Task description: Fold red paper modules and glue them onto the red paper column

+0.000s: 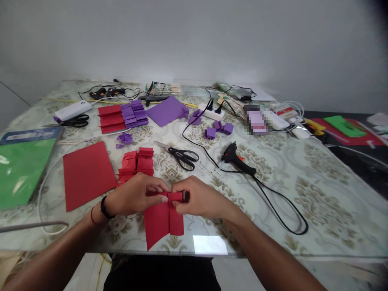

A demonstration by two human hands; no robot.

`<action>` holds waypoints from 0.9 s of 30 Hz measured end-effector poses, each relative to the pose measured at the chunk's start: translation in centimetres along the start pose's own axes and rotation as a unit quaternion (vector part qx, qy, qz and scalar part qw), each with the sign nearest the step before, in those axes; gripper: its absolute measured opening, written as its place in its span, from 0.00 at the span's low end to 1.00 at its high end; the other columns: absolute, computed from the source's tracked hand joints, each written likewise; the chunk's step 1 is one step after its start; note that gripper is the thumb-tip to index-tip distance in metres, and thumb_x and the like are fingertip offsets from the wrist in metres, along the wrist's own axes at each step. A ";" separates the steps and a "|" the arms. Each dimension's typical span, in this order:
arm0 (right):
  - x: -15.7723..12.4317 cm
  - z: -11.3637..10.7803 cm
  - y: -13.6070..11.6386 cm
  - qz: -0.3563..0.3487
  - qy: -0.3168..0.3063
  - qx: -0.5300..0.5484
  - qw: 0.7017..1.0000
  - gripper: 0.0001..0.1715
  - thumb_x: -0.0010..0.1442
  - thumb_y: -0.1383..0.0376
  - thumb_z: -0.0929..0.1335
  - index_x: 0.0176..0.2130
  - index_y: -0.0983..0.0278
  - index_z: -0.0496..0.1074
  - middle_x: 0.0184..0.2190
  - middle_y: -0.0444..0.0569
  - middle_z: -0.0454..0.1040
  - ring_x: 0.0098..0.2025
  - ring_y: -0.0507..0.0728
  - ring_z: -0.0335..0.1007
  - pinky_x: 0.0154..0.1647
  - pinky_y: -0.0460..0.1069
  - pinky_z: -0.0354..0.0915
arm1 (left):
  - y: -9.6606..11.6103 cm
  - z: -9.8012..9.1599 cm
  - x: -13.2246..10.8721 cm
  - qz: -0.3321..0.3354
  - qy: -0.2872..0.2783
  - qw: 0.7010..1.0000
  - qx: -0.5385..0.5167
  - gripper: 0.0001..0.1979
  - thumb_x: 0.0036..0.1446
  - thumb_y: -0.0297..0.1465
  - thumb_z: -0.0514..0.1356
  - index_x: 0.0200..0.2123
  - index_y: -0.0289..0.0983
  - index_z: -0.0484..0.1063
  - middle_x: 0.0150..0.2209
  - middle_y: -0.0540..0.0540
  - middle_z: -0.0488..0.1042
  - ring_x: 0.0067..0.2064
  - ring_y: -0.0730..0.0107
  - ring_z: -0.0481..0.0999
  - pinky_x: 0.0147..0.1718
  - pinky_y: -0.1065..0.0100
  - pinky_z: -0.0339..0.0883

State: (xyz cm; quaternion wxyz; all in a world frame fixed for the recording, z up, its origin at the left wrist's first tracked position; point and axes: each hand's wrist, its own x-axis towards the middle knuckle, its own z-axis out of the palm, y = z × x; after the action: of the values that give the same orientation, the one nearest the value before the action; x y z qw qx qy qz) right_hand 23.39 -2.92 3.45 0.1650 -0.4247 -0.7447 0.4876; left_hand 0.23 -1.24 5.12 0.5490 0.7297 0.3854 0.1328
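Note:
Both my hands pinch the top edge of a folded red paper strip [162, 222] near the table's front edge. My left hand [136, 196], a black band at its wrist, grips the strip's left side with closed fingers. My right hand [197, 198] pinches a small fold at the strip's upper right. Just beyond my left hand lies a pile of folded red paper pieces [138, 163]. A flat red sheet [86, 173] rests to the left of that pile.
Black scissors [182, 155] and a black glue gun [238, 159] with its looping cord [281, 206] lie beyond my hands. Purple sheet [166, 110], folded purple stacks [135, 113], a green sheet [21, 169], a power strip [210, 113] and cables crowd the far side.

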 end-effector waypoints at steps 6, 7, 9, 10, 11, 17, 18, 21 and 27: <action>-0.3 -0.1 -0.3 -0.014 -0.016 -0.019 1.000 0.15 0.49 0.70 0.71 0.21 0.63 0.60 0.18 0.35 0.53 0.23 0.48 0.48 0.23 0.46 0.45 | 0.6 -0.6 -0.6 0.029 -0.049 0.998 -0.026 0.12 0.65 0.33 0.63 0.47 0.37 0.83 0.40 0.44 0.87 0.38 0.62 0.86 0.35 0.71 0.76; -0.3 0.0 -0.3 -0.020 -0.023 -0.026 0.999 0.15 0.49 0.71 0.71 0.21 0.63 0.60 0.18 0.35 0.53 0.23 0.48 0.48 0.23 0.46 0.45 | 0.6 -0.5 -0.6 0.027 -0.047 0.998 -0.031 0.11 0.65 0.33 0.64 0.46 0.37 0.83 0.39 0.45 0.87 0.38 0.62 0.86 0.36 0.70 0.76; -0.3 0.1 -0.3 -0.033 -0.031 -0.034 0.998 0.16 0.48 0.71 0.71 0.21 0.63 0.59 0.18 0.35 0.54 0.23 0.48 0.48 0.23 0.46 0.46 | 0.4 -0.2 -0.4 0.014 -0.041 0.998 -0.038 0.08 0.64 0.33 0.65 0.42 0.37 0.83 0.34 0.47 0.86 0.34 0.65 0.84 0.33 0.72 0.74; -0.3 0.2 -0.3 -0.038 -0.031 -0.034 0.998 0.17 0.48 0.71 0.71 0.20 0.63 0.59 0.18 0.35 0.54 0.24 0.48 0.48 0.23 0.46 0.47 | 0.3 0.0 -0.3 0.006 -0.042 0.998 -0.037 0.07 0.64 0.33 0.65 0.40 0.36 0.82 0.31 0.48 0.84 0.31 0.67 0.81 0.30 0.73 0.71; -0.3 0.2 -0.3 -0.041 -0.028 -0.033 0.998 0.17 0.48 0.71 0.71 0.20 0.63 0.58 0.18 0.35 0.53 0.24 0.48 0.48 0.23 0.46 0.47 | 0.2 0.2 -0.2 0.002 -0.046 0.998 -0.037 0.07 0.64 0.32 0.64 0.37 0.36 0.81 0.28 0.49 0.82 0.28 0.69 0.78 0.27 0.74 0.68; -0.2 0.2 -0.3 0.010 0.052 0.080 0.995 0.12 0.59 0.64 0.72 0.28 0.62 0.66 0.25 0.39 0.66 0.27 0.50 0.60 0.27 0.46 0.56 | 0.0 0.1 0.2 -0.008 0.045 0.996 -0.076 0.12 0.65 0.36 0.64 0.33 0.33 0.78 0.27 0.49 0.77 0.28 0.74 0.71 0.26 0.74 0.61; -0.2 0.1 -0.2 0.015 0.061 0.115 0.991 0.12 0.61 0.61 0.72 0.30 0.62 0.68 0.26 0.40 0.67 0.28 0.51 0.61 0.29 0.46 0.58 | 0.1 0.0 0.1 -0.001 0.070 0.993 -0.090 0.12 0.65 0.37 0.64 0.33 0.33 0.78 0.27 0.49 0.76 0.28 0.73 0.71 0.27 0.74 0.61; 0.0 -0.1 0.1 0.026 0.072 0.181 0.980 0.17 0.63 0.54 0.72 0.31 0.63 0.69 0.27 0.41 0.67 0.28 0.51 0.61 0.29 0.47 0.58 | 0.3 -0.3 0.1 0.009 0.128 0.986 -0.105 0.13 0.65 0.38 0.64 0.32 0.34 0.76 0.27 0.51 0.72 0.28 0.75 0.68 0.25 0.74 0.59; 0.2 -0.2 0.6 0.036 0.046 0.197 0.979 0.22 0.63 0.53 0.73 0.27 0.62 0.66 0.23 0.38 0.61 0.26 0.49 0.54 0.26 0.47 0.49 | 0.1 0.1 0.4 -0.007 0.081 0.994 -0.069 0.16 0.64 0.41 0.62 0.29 0.35 0.72 0.26 0.53 0.66 0.27 0.74 0.64 0.24 0.73 0.56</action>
State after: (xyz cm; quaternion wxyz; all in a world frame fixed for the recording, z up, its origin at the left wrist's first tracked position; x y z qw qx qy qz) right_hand 23.69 -2.51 2.99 0.2614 -0.4322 -0.6103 0.6102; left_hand 0.57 -1.00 5.05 0.5659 0.6741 0.4237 0.2141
